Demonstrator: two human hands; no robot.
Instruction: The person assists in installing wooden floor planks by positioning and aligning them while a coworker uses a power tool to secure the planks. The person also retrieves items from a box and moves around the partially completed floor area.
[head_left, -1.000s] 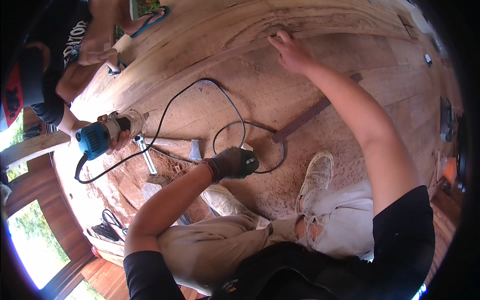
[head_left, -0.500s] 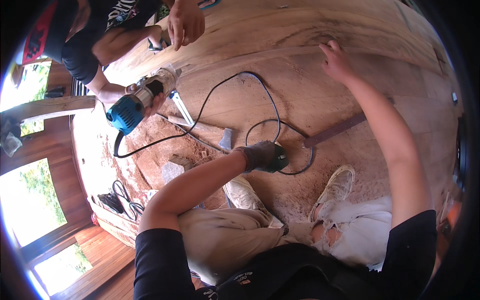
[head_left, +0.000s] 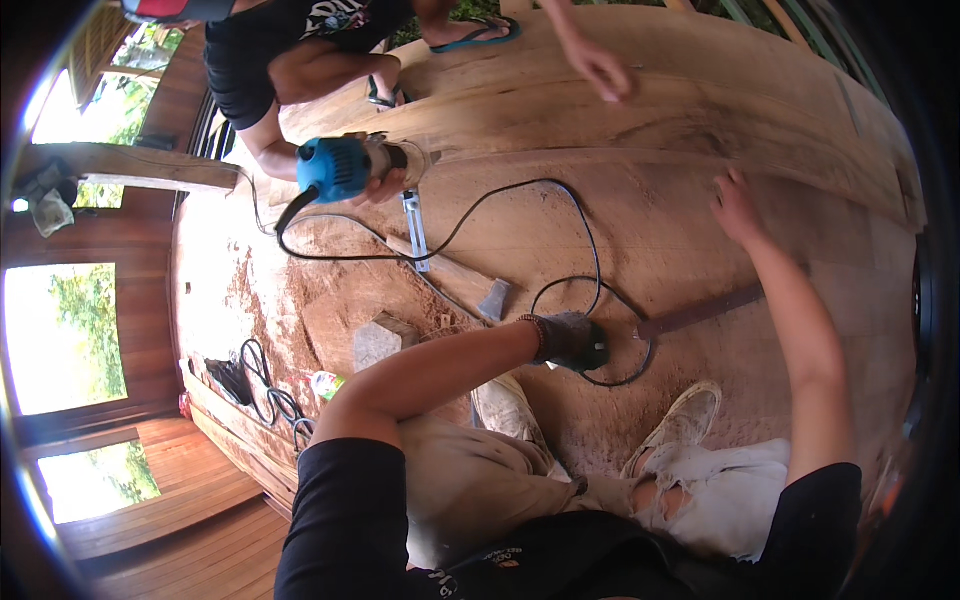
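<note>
From mid-view, the gloved left hand point(head_left: 575, 342) sits at four o'clock, fingers curled; whether its grip clasps anything, I cannot tell. The black cable point(head_left: 545, 181) loops beside it. The bare right hand point(head_left: 738, 210), at two o'clock, has a released grip, one finger stretched toward the wooden plank point(head_left: 600, 120) spanning twelve to two. At half past ten, a co-worker point(head_left: 310, 80) holds a blue power tool point(head_left: 340, 168).

A long brown plank point(head_left: 640, 118) with dark, wavy grain lies crosswise

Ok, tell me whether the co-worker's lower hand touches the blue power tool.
Touching: the head view shows the lower hand wrapped around the blue tool.
</note>
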